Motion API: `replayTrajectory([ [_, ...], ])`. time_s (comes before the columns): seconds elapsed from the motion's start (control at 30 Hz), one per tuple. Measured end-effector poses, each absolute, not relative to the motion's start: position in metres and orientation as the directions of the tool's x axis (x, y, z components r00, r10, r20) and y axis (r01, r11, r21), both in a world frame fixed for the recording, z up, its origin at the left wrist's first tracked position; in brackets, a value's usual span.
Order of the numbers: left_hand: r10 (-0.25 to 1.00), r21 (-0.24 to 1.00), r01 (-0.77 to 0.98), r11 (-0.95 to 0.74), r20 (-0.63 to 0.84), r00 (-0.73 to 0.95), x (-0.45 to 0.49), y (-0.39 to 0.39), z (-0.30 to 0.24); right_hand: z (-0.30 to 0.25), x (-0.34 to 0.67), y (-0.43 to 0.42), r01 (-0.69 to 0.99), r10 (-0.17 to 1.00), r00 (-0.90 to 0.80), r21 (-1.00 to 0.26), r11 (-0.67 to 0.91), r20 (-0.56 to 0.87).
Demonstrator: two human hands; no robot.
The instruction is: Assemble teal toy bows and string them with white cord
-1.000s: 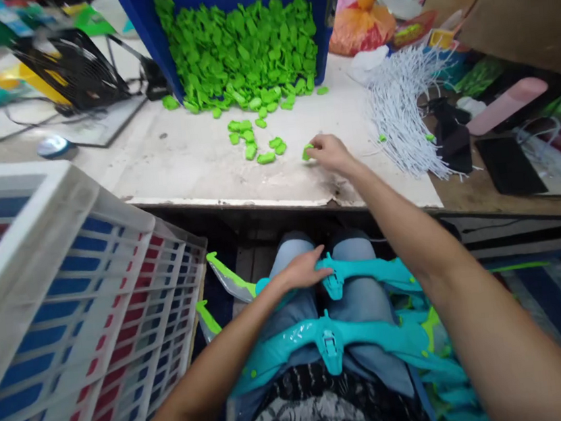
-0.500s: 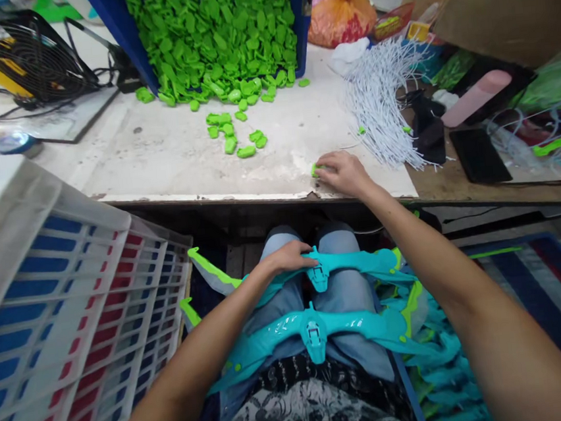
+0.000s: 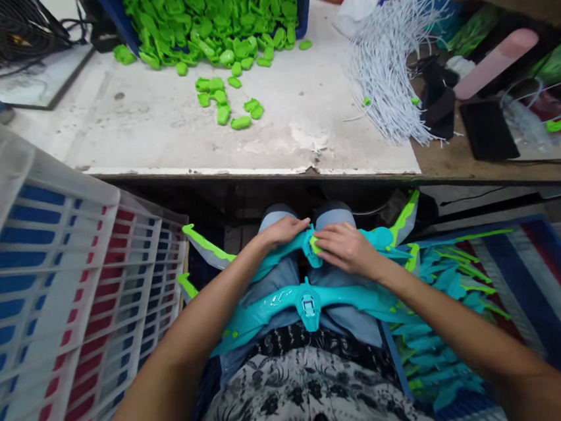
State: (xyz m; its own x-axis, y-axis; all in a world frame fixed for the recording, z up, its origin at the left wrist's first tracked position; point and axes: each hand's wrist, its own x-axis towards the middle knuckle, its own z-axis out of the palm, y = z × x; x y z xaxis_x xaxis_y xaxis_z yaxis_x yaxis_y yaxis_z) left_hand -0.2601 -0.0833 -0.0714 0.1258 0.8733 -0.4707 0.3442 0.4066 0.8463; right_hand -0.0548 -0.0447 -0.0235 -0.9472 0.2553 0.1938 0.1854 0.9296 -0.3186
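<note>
Two turquoise plastic toy bows with green-and-grey tips lie across the lap. My left hand (image 3: 285, 230) is closed on the grip of the farther bow (image 3: 274, 260), just left of its centre block. My right hand (image 3: 346, 249) pinches a small green plastic piece (image 3: 315, 245) against that centre block; the fingers partly hide both. Closer to the body, the second bow (image 3: 265, 314) lies untouched, with a square opening showing in its centre block.
A blue bin (image 3: 307, 3) of green pieces (image 3: 213, 25) stands on the white tabletop (image 3: 154, 130), with several loose pieces before it. White strings (image 3: 386, 74) and a phone (image 3: 488, 129) lie right. A white crate (image 3: 86, 255) stands left; more turquoise parts (image 3: 442, 347) fill the right side.
My right hand has moved from the table edge down to the farther bow's centre, bringing the small green piece with it. My left hand stays on the bow. The view has tilted downward.
</note>
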Motion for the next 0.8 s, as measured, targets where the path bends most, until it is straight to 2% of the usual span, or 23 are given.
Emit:
replayTrajectory([
  [0.13,0.878,0.858,0.343,0.383,-0.454,0.153,-0.258,-0.086,-0.077,-0.051,-0.043,-0.065,0.267,0.311,-0.944,-0.296,0.917,0.112],
  [0.27,0.878,0.884,0.351,0.309,-0.407,0.252,-0.259,-0.089,-0.077,-0.054,-0.047,-0.068,0.334,0.385,-0.917,-0.319,0.887,0.109],
  [0.4,0.862,0.917,0.342,0.205,-0.335,0.381,-0.262,-0.091,-0.074,-0.054,-0.049,-0.071,0.430,0.533,-0.839,-0.470,0.771,0.109],
  [0.5,0.862,0.900,0.394,0.188,-0.343,0.373,-0.260,-0.092,-0.072,-0.059,-0.053,-0.070,0.543,0.691,-0.722,-0.581,0.606,0.045],
  [0.57,0.871,0.874,0.449,0.185,-0.358,0.337,-0.257,-0.092,-0.071,-0.063,-0.056,-0.069,0.610,0.737,-0.675,-0.576,0.543,-0.021],
  [0.7,0.894,0.834,0.521,0.179,-0.359,0.267,-0.254,-0.093,-0.069,-0.065,-0.059,-0.067,0.660,0.711,-0.698,-0.467,0.589,-0.090],
  [0.8,0.898,0.838,0.521,0.161,-0.343,0.274,-0.254,-0.095,-0.070,-0.048,-0.063,-0.056,0.624,0.613,-0.772,-0.382,0.681,-0.169],
])
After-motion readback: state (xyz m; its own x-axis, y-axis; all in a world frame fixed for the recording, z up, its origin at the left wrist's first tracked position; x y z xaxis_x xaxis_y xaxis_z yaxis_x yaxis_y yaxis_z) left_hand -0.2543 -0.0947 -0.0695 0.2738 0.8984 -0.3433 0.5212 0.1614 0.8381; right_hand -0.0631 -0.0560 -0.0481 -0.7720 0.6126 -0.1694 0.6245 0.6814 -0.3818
